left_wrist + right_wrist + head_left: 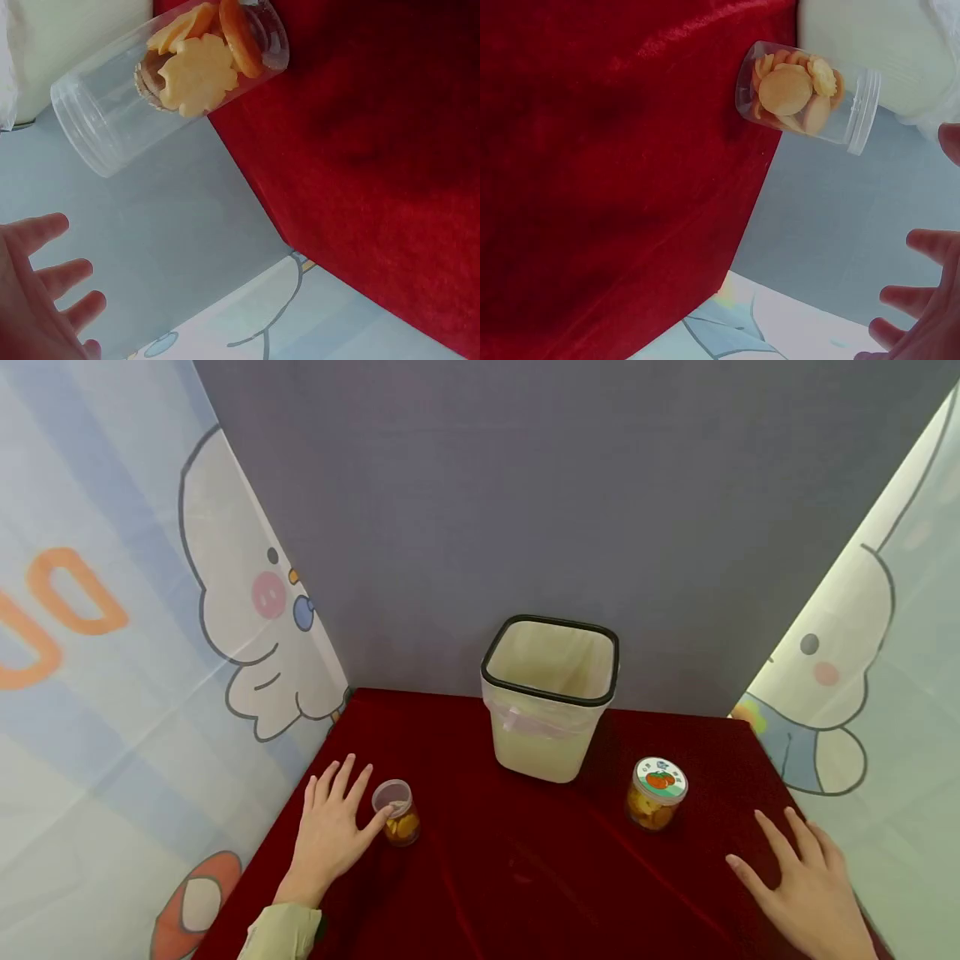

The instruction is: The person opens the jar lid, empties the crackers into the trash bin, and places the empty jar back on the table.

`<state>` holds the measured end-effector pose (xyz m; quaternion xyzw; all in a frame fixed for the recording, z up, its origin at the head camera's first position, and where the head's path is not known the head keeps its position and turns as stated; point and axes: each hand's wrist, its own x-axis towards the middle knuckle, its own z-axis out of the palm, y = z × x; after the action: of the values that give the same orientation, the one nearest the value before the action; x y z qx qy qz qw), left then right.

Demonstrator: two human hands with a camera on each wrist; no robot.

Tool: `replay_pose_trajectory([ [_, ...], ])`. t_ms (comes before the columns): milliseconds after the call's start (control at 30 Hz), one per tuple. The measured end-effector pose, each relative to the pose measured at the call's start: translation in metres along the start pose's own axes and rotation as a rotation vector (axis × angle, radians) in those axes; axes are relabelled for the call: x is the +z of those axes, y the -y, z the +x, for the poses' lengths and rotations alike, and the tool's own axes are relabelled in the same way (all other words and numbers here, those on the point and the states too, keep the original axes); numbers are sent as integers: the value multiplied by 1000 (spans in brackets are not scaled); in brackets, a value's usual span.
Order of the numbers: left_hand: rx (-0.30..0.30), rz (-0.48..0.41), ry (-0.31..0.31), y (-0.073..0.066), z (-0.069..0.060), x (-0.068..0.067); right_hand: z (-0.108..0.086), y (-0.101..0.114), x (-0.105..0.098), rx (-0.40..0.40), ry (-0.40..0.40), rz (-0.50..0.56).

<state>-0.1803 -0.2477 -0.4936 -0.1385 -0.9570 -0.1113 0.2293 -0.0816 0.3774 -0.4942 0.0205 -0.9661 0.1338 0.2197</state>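
A clear lidless jar (402, 823) with biscuits in its lower part stands at the left of the red cloth. My left hand (330, 828) is just left of it with fingers spread. The thumb overlaps the jar's rim in the head view; whether it touches, I cannot tell. In the left wrist view a pale flower-shaped biscuit (198, 75) shows through that jar's wall. Toward the right stands a second jar (651, 807) of biscuits, capped by a lid (661, 777) with a tomato picture. My right hand (813, 893) hovers to its right, fingers apart, holding nothing.
A cream square bin (536, 747) with a black rim and a plastic liner stands at the back, between the jars. Behind it rises a grey wall (525, 510). Cartoon-printed curtains (112, 710) flank both sides of the red-covered table (517, 877).
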Motion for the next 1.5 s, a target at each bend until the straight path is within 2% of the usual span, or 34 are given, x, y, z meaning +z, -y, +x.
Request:
replay_pose_trajectory([
  [200, -13, -36, -28, -1, -5, 4, 0, -4, -2, -3, 9, 4],
  [500, -15, -65, -30, -2, -11, 11, -4, -3, -4, 23, 25, -35],
  [767, -11, -48, -36, 5, -10, 7, -3, -1, -1, -26, -60, -17],
  [900, -11, -42, -42, 8, -11, 8, -2, 0, 3, -37, -60, -17],
  [1267, -21, -83, -51, 12, -14, 14, -5, 3, 6, 37, -54, 22],
  [1367, -47, -129, -50, 11, -13, 17, -6, 5, 6, 54, -37, 48],
  [1500, -108, -206, -30, 7, -11, 22, -5, 9, 4, 131, 26, 74],
])
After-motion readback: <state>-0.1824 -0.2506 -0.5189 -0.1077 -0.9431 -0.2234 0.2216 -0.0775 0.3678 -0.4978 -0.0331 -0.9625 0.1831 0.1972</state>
